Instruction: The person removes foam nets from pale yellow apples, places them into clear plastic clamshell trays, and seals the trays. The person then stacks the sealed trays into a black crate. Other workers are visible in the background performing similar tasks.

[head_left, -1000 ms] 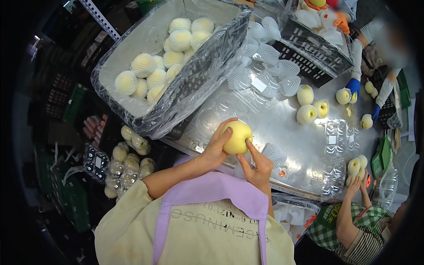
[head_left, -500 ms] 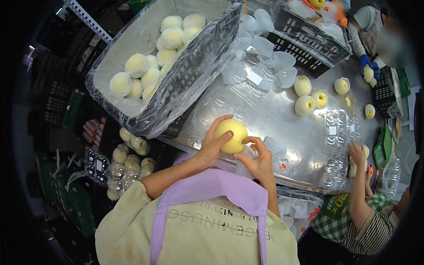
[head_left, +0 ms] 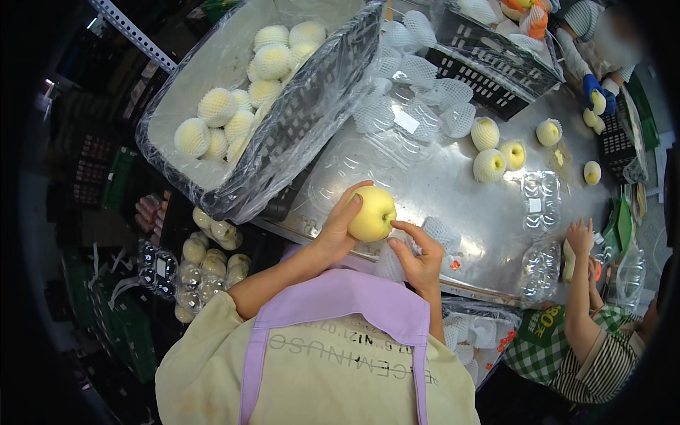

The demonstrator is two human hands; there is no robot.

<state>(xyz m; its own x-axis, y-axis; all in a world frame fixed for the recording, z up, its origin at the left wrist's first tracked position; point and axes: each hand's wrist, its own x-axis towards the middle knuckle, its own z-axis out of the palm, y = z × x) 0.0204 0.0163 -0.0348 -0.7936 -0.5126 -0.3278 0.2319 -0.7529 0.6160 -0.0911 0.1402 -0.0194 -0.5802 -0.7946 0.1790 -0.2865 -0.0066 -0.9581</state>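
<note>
A bare yellow apple [head_left: 371, 214] rests in my left hand [head_left: 338, 225], its thumb and fingers wrapped around the fruit's left side. The apple's hollow end faces right. At that end is my right hand [head_left: 419, 256], with index finger and thumb apart; the index tip is at the apple's edge, and I cannot tell if it touches. My right hand grips nothing. White foam netting [head_left: 389, 263] lies beside and below the right thumb, with another foam net [head_left: 440, 235] on the metal table [head_left: 489, 234] behind that hand.
A plastic-lined crate [head_left: 283, 134] of foam-netted apples stands at the upper left. Loose foam nets [head_left: 418, 92] and netted apples [head_left: 489, 165] lie farther off, near a black crate [head_left: 489, 78]. Clear clamshell packs [head_left: 540, 202] lie to the right, beside a co-worker's hand [head_left: 580, 237].
The apple has turned in my left hand, so its hollow end now shows. My right thumb and fingers have come away from the fruit. The co-worker's hand at right has shifted right.
</note>
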